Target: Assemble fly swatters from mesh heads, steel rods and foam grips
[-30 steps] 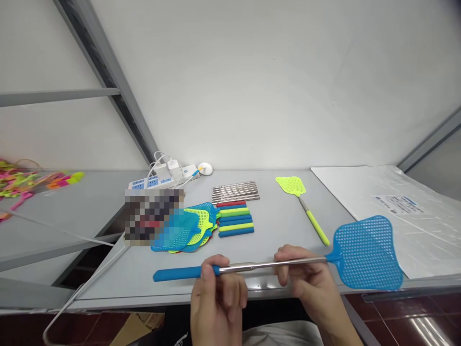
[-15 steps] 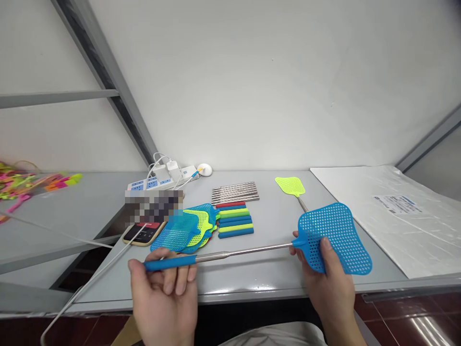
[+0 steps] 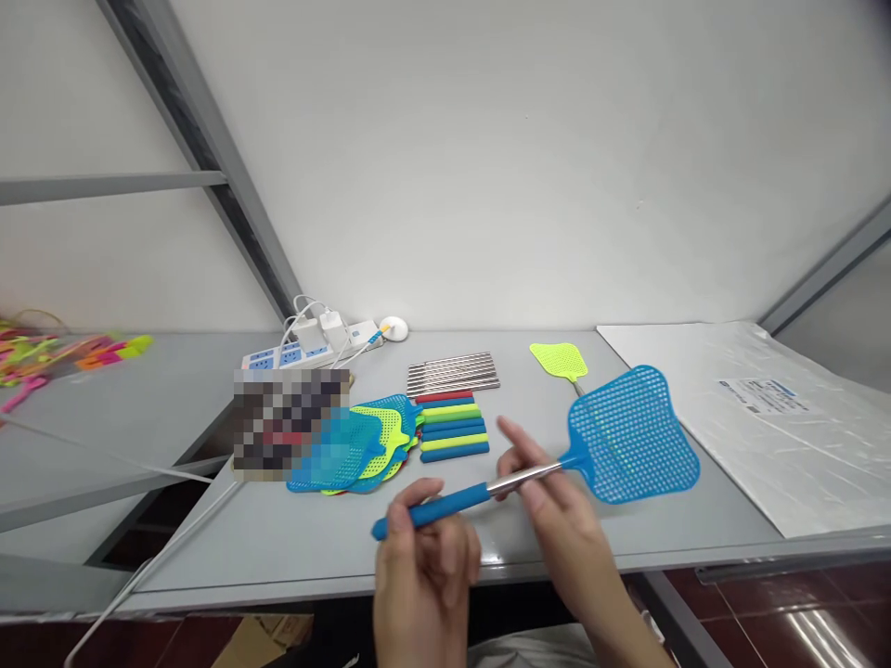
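A fly swatter with a blue mesh head [image 3: 633, 436] is held out above the table, tilted up to the right. My left hand [image 3: 426, 566] is closed around its blue grip [image 3: 449, 506]. On the short metal rod [image 3: 522, 477], just left of the head, my right hand [image 3: 557, 506] pinches with thumb and fingers while its index finger points out. Left of the hands lie a pile of blue and yellow-green swatter heads [image 3: 380, 441], a row of coloured grips [image 3: 454, 429] and a row of metal rods [image 3: 452, 373]. Behind the blue head rests a yellow-green swatter [image 3: 561, 360].
At the left stand a white power strip [image 3: 292, 353] with plugs and a partly blurred phone [image 3: 240, 464], with a white cable [image 3: 187, 533] hanging off the edge. A white wrapped sheet [image 3: 752, 436] covers the table's right side. Bright plastic pieces [image 3: 42, 362] lie far left.
The blue swatter's rod has become much shorter, pushed together. My left hand has moved right with the grip. My right hand has shifted left from the mesh head onto the rod.
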{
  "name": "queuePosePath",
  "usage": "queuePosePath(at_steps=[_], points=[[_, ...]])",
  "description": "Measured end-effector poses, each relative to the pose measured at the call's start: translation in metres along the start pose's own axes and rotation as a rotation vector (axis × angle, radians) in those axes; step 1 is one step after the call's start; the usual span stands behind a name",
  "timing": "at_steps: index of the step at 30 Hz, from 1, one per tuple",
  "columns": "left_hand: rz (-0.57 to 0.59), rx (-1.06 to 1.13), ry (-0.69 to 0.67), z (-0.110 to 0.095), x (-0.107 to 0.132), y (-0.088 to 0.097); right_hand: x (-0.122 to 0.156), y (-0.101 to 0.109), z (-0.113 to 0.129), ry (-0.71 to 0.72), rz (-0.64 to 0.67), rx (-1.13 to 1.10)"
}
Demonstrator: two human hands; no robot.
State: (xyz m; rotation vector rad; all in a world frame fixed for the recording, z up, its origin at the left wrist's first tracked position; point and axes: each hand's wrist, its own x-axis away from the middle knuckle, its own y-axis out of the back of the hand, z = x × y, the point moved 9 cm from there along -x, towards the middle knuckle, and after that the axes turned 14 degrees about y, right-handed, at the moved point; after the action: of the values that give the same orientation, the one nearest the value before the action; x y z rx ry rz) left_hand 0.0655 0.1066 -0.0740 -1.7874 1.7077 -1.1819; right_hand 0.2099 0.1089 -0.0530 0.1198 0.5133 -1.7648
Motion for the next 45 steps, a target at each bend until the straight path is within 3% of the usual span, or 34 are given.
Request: queuePosePath(at_steps=[3, 4, 6, 9, 11, 14, 17, 21, 27, 32, 40, 45], points=[[0.099, -0.097, 0.209, 0.037, -0.001, -0.012, 0.015, -0.022, -0.016, -0.198, 0.159, -0.016], [0.147, -0.15, 0.24, 0.044, -0.001, -0.016, 0.016, -0.021, -0.017, -0.221, 0.143, -0.023], [0.217, -0.256, 0.218, 0.044, -0.006, -0.021, 0.006, -0.004, -0.008, -0.129, 0.055, -0.003], [0.169, -0.386, 0.04, 0.015, -0.017, -0.012, -0.017, 0.051, 0.025, 0.11, -0.13, 0.144], [0.067, -0.48, -0.095, -0.012, -0.021, -0.002, -0.029, 0.097, 0.05, 0.191, -0.262, 0.457], [-0.094, -0.621, -0.212, -0.043, -0.017, 0.01, -0.042, 0.149, 0.069, 0.077, -0.343, 1.055], [-0.226, -0.761, -0.297, -0.062, -0.009, 0.015, -0.055, 0.172, 0.057, -0.115, -0.217, 1.42], [-0.35, -0.921, -0.433, -0.076, -0.002, 0.015, -0.068, 0.18, 0.027, -0.259, -0.066, 1.565], [-0.288, -1.041, -0.498, -0.072, -0.01, 0.011, -0.079, 0.177, 0.006, -0.291, 0.036, 1.557], [-0.273, -1.117, -0.507, -0.074, -0.014, 0.014, -0.075, 0.171, 0.005, -0.304, 0.083, 1.575], [-0.413, -1.095, -0.541, -0.099, -0.013, 0.037, -0.053, 0.165, 0.017, -0.336, 0.132, 1.569], [-0.437, -1.056, -0.518, -0.098, -0.011, 0.036, -0.046, 0.172, 0.018, -0.352, 0.205, 1.452]])
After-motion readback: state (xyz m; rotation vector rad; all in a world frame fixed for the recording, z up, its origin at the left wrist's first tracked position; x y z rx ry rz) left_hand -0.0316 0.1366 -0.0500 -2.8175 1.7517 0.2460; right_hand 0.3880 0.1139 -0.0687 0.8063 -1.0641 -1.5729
